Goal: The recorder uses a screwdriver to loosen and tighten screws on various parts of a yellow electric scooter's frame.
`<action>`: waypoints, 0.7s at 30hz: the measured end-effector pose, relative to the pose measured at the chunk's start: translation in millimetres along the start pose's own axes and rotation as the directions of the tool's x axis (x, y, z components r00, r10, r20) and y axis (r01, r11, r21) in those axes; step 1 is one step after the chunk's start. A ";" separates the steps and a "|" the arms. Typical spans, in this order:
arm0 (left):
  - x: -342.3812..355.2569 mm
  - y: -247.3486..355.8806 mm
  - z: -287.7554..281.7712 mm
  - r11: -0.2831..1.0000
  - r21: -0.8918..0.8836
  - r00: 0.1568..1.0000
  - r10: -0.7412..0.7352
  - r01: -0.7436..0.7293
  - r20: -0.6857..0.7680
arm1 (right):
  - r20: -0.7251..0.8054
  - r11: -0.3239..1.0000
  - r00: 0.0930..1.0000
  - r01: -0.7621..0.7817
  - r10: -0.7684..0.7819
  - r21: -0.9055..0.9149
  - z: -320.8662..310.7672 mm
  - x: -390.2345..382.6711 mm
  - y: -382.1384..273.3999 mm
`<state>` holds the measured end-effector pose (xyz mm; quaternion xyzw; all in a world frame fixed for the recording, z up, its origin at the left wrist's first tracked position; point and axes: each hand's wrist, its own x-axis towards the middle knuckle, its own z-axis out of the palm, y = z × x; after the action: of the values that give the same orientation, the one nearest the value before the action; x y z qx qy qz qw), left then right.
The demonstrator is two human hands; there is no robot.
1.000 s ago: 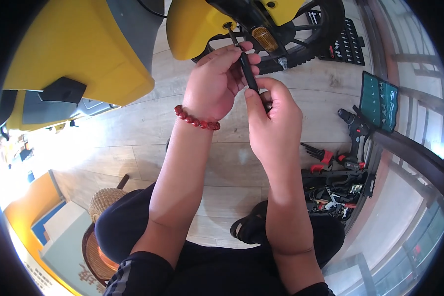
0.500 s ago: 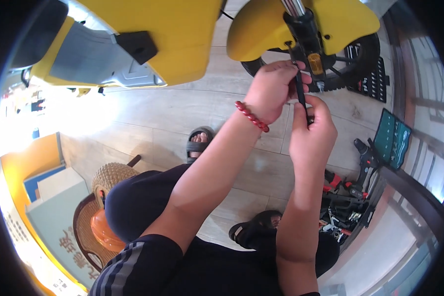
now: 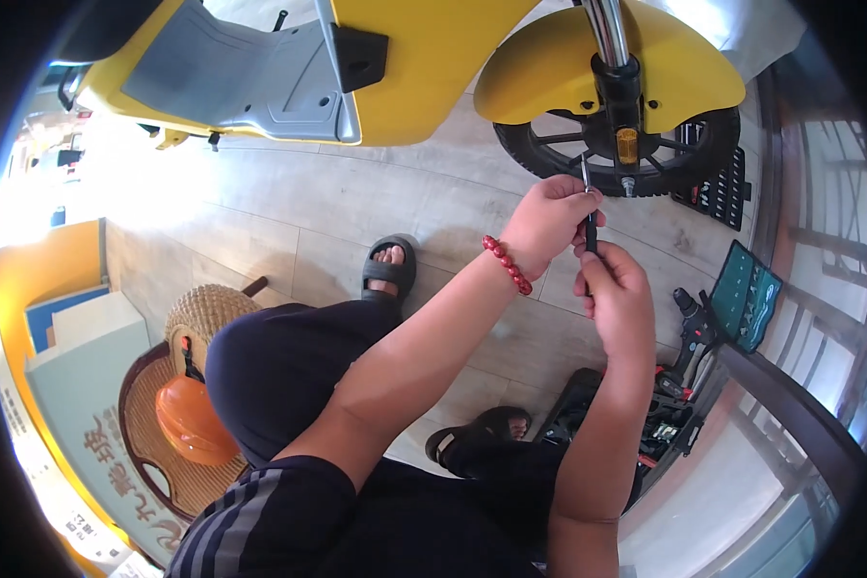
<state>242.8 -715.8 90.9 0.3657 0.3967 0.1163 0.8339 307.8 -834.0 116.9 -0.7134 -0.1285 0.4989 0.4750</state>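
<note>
Both my hands are on a slim black-handled tool with a metal shaft, seemingly a screwdriver (image 3: 591, 234). My left hand (image 3: 552, 223), below a red bead bracelet, closes its fingers round the upper part. Lower down, my right hand (image 3: 617, 294) grips the handle end, partly hiding it. The metal tip points up, in front of the wheel (image 3: 518, 159) of a yellow scooter; whether it touches anything I cannot tell. Above it are the yellow front fender (image 3: 539, 79), with dark holes or bolts, and the black fork leg (image 3: 617, 91) with an amber reflector (image 3: 627, 146).
A socket set case (image 3: 715, 197) lies behind the wheel. To the right are a green tool pouch (image 3: 748, 294), a cordless drill (image 3: 694, 332) and an open black toolbox (image 3: 573, 405). An orange helmet (image 3: 195, 419) rests on a wicker chair (image 3: 135, 385) at left.
The tool and both hands have moved down, away from the fender; its tip was up by a fender hole. The view has shifted, showing more of the scooter.
</note>
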 end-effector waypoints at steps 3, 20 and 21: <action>-11.0 10.3 1.9 0.997 -0.008 0.997 0.079 -0.079 -0.009 | 0.081 0.995 0.997 0.010 -0.018 0.100 -1.9 -5.1 -14.9; -151.7 125.5 -14.1 0.898 0.401 0.968 0.236 -0.184 -0.084 | 0.300 0.861 0.856 0.481 -0.420 -0.166 64.2 -82.7 -103.7; -152.5 126.6 -17.7 0.893 0.410 0.970 0.233 -0.187 -0.064 | 0.280 0.862 0.860 0.481 -0.427 -0.160 68.4 -82.0 -108.9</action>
<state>141.4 -691.1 260.4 0.5622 0.4160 0.1422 0.7005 244.0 -794.1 249.5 -0.6473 -0.4047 0.4352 0.4774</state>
